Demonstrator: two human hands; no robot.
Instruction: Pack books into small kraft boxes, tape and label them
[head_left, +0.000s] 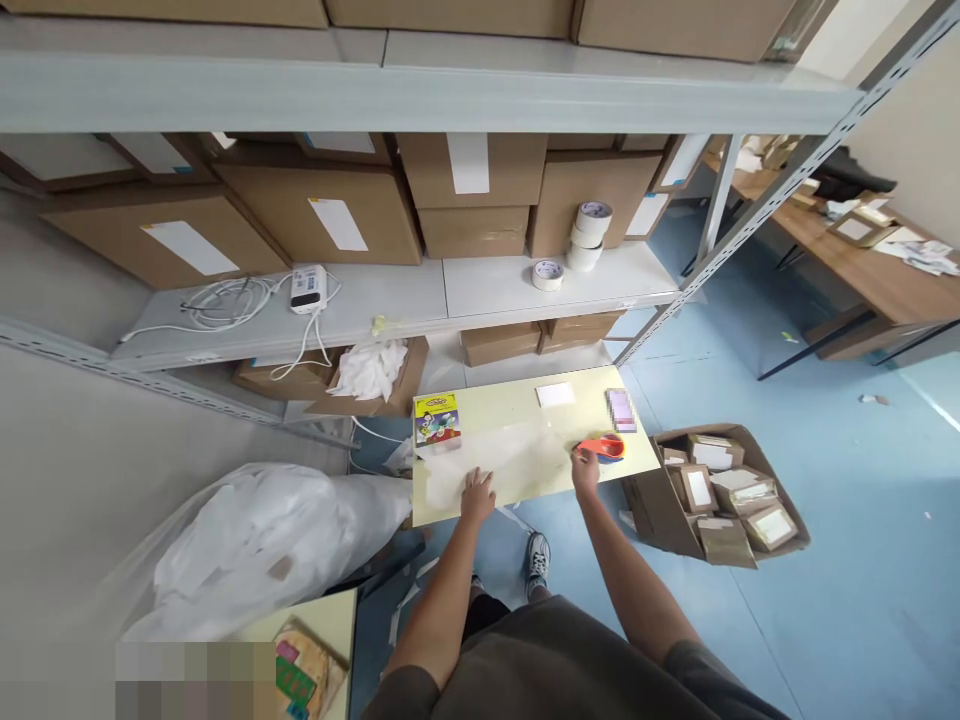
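On the pale yellow table (517, 420), a translucent sheet (491, 455) lies flat. My left hand (478, 494) rests on its near edge, fingers spread. At the table's right side my right hand (585, 472) is closed on an orange-red tape dispenser (600, 447); a round part with some blue shows at its far end. A box with a yellow and blue illustrated cover (437, 421) is at the table's left end. Near the back edge is a white card (555, 395). Behind the dispenser lies a flat purple-white item (621, 410), its face blurred.
Ahead, a metal shelf (397, 300) holds cartons (480, 180), tape rolls (585, 240) and a power strip (308, 288). An open carton of small parcels (716, 490) stands on the floor at right. A big white plastic bag (277, 550) bulges at left.
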